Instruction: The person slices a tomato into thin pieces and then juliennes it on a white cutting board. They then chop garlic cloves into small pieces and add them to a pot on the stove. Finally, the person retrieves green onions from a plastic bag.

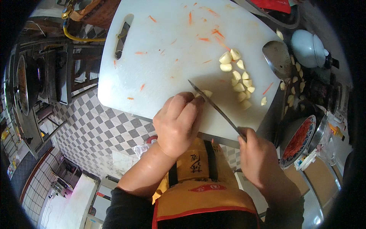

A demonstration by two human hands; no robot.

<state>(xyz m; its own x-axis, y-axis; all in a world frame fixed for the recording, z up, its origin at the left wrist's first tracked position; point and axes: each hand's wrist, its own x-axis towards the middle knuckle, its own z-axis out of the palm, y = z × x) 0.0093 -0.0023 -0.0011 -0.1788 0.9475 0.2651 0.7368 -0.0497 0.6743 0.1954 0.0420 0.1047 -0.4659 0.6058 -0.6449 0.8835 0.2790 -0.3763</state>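
Note:
A large white plastic cutting board (171,37) lies before me, scattered with thin orange shreds. My right hand (258,159) grips the handle of a knife (218,110), its blade slanting up and left over the board. Just left of the blade, my left hand (180,121) rests with curled fingers at the board's near edge. Beside these fingertips, partly behind the blade, lies a pale garlic clove piece (206,93); whether the fingers press on it is hard to tell. Several peeled garlic pieces (239,83) form a loose group to the right of the knife.
A metal spatula (276,58) lies along the board's right edge. Beyond it are more garlic cloves (290,99), a pale blue lidded pot (307,47) and a bowl of orange-red shreds (298,140). A wok (24,84) stands at the far left. A yellow hose (83,38) runs near the board's upper left.

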